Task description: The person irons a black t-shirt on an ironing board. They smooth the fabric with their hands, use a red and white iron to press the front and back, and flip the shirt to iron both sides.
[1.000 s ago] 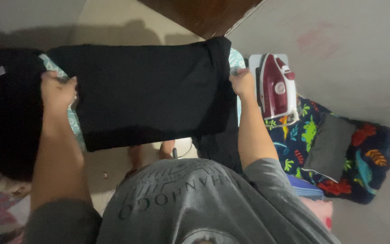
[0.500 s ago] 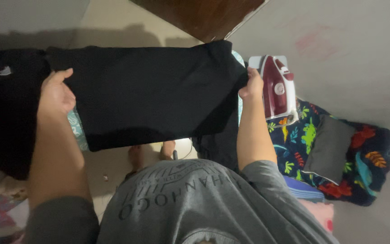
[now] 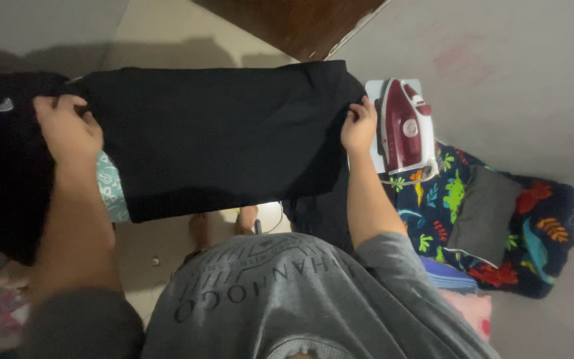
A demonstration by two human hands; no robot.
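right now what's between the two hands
In the head view, the black garment spans the stretch from left hand to right hand, each gripping an end.

Your black garment (image 3: 214, 133) lies spread flat across the ironing board, its two ends pinched by your hands.

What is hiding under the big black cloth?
Under the black cloth a bit of teal patterned cover peeks out beside the left hand. The right hand grips the other end. The rest underneath is covered, so it cannot be seen.
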